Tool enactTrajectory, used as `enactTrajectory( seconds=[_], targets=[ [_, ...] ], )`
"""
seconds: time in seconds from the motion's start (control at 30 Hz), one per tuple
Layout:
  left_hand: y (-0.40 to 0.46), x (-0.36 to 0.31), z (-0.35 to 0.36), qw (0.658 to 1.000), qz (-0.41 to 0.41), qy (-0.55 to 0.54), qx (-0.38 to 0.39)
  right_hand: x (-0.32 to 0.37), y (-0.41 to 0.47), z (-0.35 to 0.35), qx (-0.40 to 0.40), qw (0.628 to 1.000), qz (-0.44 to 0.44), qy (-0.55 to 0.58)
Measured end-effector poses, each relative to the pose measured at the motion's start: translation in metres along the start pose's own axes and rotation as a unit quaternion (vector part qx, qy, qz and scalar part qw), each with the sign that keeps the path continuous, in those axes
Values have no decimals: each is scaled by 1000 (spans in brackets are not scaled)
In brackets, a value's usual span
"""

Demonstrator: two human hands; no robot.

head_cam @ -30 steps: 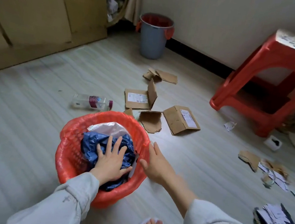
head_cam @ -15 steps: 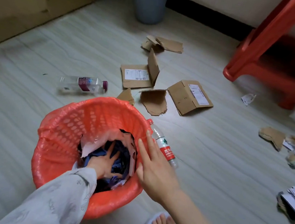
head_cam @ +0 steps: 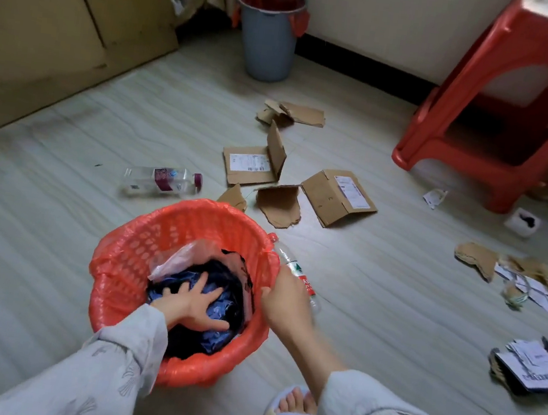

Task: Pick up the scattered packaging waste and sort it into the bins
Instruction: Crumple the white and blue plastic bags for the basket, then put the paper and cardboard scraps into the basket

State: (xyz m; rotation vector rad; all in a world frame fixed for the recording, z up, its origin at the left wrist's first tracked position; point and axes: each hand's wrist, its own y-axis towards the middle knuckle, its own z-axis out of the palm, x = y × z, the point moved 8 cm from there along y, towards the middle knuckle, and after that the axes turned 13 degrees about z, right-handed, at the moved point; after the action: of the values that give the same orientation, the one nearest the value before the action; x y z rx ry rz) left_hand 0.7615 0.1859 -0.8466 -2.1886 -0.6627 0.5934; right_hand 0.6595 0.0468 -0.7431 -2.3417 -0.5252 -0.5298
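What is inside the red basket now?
The red basket holds crumpled blue plastic bags and a pale pinkish bag. The left hand presses flat on the blue ones. Whatever lies beneath them is covered and cannot be seen.

The orange basket (head_cam: pixel 143 250) was perforated plastic under a thin glossy liner; beyond it lay matt torn cardboard (head_cam: pixel 281 204) and a clear plastic bottle (head_cam: pixel 162 180).

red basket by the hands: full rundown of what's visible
The red basket is round perforated plastic lined with a red bag folded over its rim. It stands upright on the floor, holding crumpled blue and pale plastic wrapping. The left hand presses flat on the wrapping; the right hand grips the rim. A bottle lies beside it.
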Motion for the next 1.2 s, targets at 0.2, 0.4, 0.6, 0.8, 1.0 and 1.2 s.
enactTrajectory(
  seconds=[0.2,0.4,0.6,0.8,1.0,1.2],
  targets=[
    [-93,7,-85,877,-16,44,-477,-17,-10,-10,1,992,116,46],
    [-103,77,-45,910,-172,-164,-339,-31,-21,8,150,956,131,214],
    [-122,93,-49,850,-175,-305,-392,-36,-41,14,241,929,145,242],
    [-147,67,-97,842,-183,-228,-454,-31,-39,-48,61,975,118,179],
    [-168,-16,-168,814,-42,-285,-504,-22,-40,-164,-93,970,84,210],
    [-146,-116,-200,772,127,-426,-455,-67,-40,-271,-216,949,95,211]
  ],
)
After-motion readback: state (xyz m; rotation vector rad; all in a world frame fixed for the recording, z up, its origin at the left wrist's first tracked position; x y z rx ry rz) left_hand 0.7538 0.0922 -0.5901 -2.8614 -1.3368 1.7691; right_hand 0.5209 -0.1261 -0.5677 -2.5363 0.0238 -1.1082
